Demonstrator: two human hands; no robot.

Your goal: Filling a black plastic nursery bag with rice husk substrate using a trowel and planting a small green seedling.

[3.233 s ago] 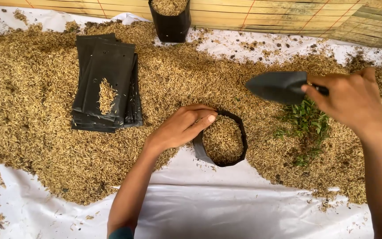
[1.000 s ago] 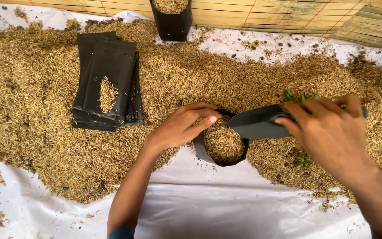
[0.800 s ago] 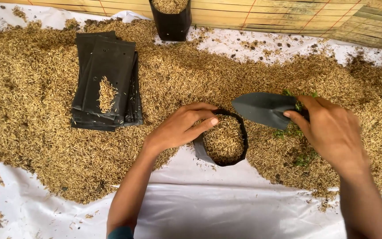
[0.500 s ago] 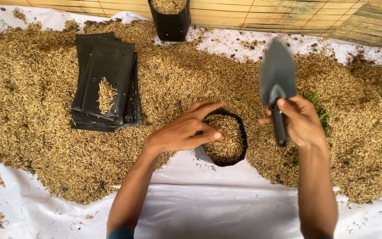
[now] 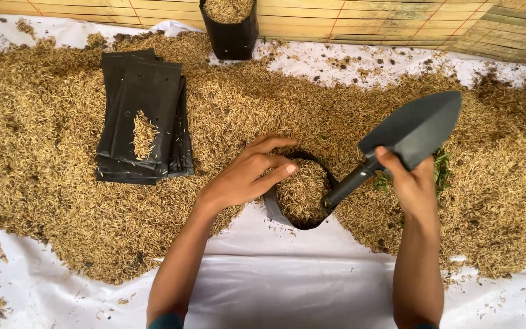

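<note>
I have my left hand [image 5: 245, 176] resting open on the rim of the black grow bag [image 5: 302, 192], fingers spread to steady its mouth, while my right hand [image 5: 412, 186] grips the dark trowel [image 5: 412, 131] at the neck where blade meets handle, the handle end pointing down at the bag's right edge. To do this well, I judge I should keep the soft rim pinned open and press the handle straight down, so the loose husk [image 5: 50, 183] packs without the bag folding. The husk is dry, light and golden, heaped over a smooth white sheet [image 5: 287, 292]; the flat stack of empty bags [image 5: 144, 116] is thin matte plastic, and the trowel blade is a smooth pointed scoop.
</note>
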